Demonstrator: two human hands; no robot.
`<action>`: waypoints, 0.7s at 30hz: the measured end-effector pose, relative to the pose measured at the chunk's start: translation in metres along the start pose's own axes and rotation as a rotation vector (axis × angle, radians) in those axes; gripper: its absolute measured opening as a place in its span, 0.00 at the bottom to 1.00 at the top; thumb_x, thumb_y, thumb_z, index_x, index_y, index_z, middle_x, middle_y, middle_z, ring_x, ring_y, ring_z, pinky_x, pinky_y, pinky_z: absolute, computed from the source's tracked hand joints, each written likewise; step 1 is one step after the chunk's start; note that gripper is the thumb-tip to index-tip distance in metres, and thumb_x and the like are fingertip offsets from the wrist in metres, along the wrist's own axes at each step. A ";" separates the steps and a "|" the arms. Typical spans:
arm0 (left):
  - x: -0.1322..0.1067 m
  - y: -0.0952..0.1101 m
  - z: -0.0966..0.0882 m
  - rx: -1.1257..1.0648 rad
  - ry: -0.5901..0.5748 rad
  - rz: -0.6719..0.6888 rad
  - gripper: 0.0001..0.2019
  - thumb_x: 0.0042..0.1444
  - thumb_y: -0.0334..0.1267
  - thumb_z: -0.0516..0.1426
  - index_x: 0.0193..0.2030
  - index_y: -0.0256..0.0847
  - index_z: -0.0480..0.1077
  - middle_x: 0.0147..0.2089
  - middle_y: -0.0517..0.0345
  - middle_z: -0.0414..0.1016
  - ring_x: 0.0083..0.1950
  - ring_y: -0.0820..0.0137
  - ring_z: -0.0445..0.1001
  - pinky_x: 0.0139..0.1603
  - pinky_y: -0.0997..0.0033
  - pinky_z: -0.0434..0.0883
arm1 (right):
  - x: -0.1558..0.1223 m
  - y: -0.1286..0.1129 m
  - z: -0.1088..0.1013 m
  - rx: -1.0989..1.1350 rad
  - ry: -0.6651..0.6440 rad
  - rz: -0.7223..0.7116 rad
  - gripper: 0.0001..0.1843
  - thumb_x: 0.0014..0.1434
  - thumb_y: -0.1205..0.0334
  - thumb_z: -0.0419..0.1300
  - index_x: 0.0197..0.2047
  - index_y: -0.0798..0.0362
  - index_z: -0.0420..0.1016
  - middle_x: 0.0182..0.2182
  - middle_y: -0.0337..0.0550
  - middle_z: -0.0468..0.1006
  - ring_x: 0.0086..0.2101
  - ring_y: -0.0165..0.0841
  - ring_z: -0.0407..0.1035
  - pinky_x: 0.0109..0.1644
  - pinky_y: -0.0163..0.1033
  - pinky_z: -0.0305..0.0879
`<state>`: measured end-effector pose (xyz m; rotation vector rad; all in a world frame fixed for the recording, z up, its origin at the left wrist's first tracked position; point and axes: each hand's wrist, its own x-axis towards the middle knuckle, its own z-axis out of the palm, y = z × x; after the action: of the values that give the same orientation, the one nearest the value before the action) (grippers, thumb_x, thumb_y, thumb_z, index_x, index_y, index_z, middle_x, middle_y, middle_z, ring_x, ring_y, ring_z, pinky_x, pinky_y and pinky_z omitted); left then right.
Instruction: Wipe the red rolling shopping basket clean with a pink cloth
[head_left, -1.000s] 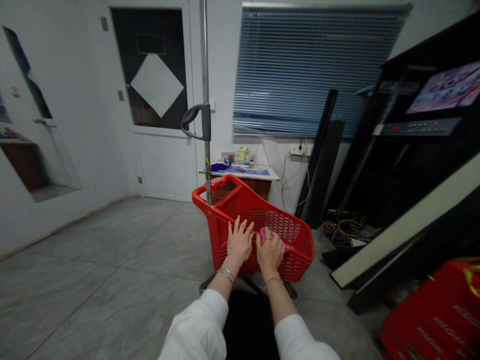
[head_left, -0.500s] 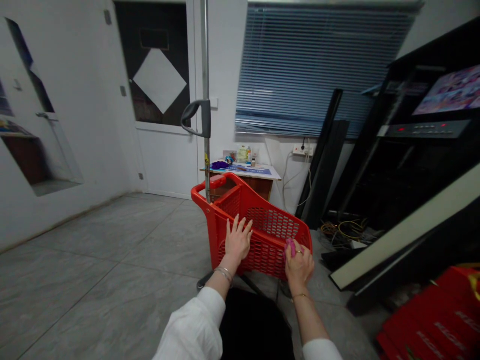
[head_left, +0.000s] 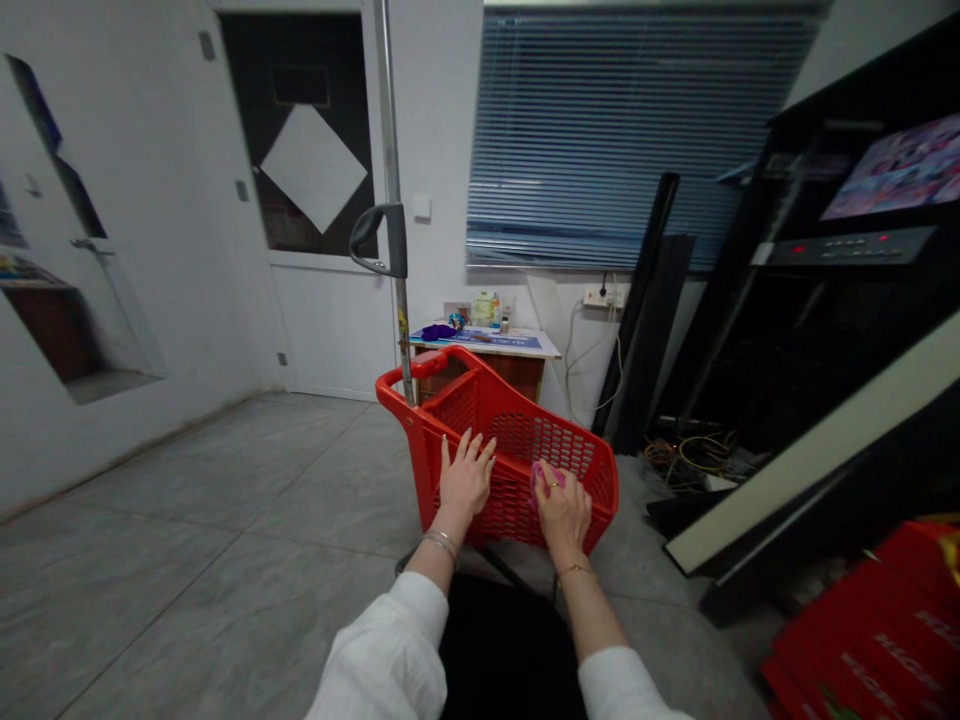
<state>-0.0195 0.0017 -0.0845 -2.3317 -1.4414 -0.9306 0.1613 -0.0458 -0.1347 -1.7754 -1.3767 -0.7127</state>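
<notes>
You are resting your left hand [head_left: 465,482], fingers spread, against the near side of the red perforated plastic shopping cart [head_left: 511,508], which is standing at the centre of the frame. Just right of it, your right hand [head_left: 567,508] is curling its fingers around a crumpled pink cloth [head_left: 535,486] at the cart's near rim.

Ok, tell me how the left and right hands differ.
The left hand is open, fingers spread; the right hand curls over a pink cloth. The left hand wears silvery bangles; the right hand, a thin bracelet. Both are at the near side of the red shopping cart.
</notes>
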 end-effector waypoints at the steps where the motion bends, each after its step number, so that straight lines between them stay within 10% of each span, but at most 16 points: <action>1: 0.000 0.000 0.001 -0.001 0.005 -0.005 0.21 0.70 0.44 0.43 0.67 0.54 0.62 0.68 0.56 0.66 0.73 0.60 0.53 0.72 0.37 0.42 | -0.003 0.014 -0.001 -0.007 0.018 0.022 0.18 0.67 0.52 0.51 0.54 0.43 0.77 0.42 0.45 0.75 0.38 0.32 0.64 0.42 0.38 0.52; 7: -0.001 0.006 0.009 -0.025 0.014 -0.015 0.21 0.69 0.44 0.43 0.66 0.56 0.62 0.69 0.58 0.64 0.74 0.58 0.51 0.71 0.35 0.45 | -0.014 0.058 -0.002 -0.003 0.171 0.167 0.21 0.67 0.50 0.49 0.49 0.48 0.80 0.41 0.48 0.75 0.39 0.35 0.66 0.43 0.40 0.55; 16: -0.002 0.011 0.004 -0.029 -0.012 0.007 0.21 0.69 0.44 0.43 0.66 0.54 0.63 0.68 0.57 0.65 0.74 0.58 0.51 0.71 0.37 0.47 | 0.006 -0.049 0.012 0.003 0.000 0.096 0.20 0.66 0.51 0.53 0.56 0.46 0.75 0.46 0.50 0.74 0.42 0.37 0.64 0.46 0.43 0.52; 21: -0.003 0.004 0.000 -0.006 -0.003 0.017 0.22 0.69 0.45 0.43 0.67 0.55 0.61 0.68 0.57 0.65 0.73 0.60 0.53 0.72 0.38 0.44 | 0.006 -0.025 0.003 -0.031 -0.036 -0.018 0.18 0.68 0.52 0.51 0.56 0.42 0.74 0.44 0.45 0.76 0.39 0.33 0.64 0.45 0.40 0.52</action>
<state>-0.0166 -0.0022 -0.0857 -2.3464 -1.4198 -0.9287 0.1384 -0.0370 -0.1262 -1.8102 -1.4143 -0.7179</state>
